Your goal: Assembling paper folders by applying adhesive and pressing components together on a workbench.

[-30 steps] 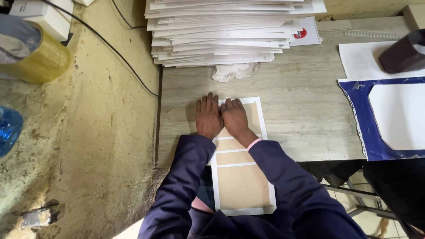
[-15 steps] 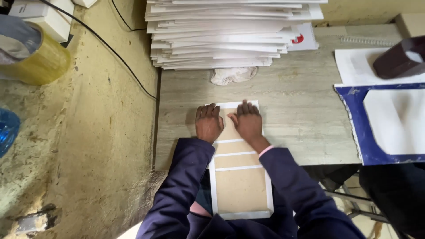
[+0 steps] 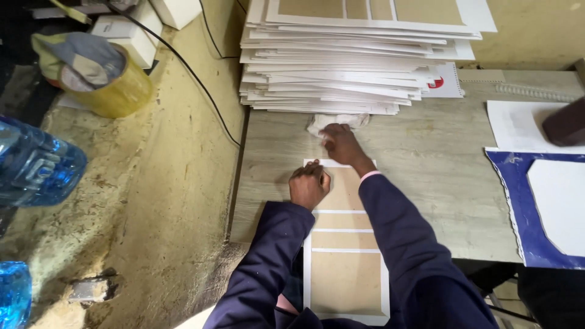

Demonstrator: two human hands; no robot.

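Left hand [image 3: 309, 186] rests fisted on the board [image 3: 345, 244]; at one o'clock, right hand [image 3: 341, 143] pinches the cloth [image 3: 335, 121].

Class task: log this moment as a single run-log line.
left hand: fist on board cover | right hand: touching white cloth | stack of covers: behind
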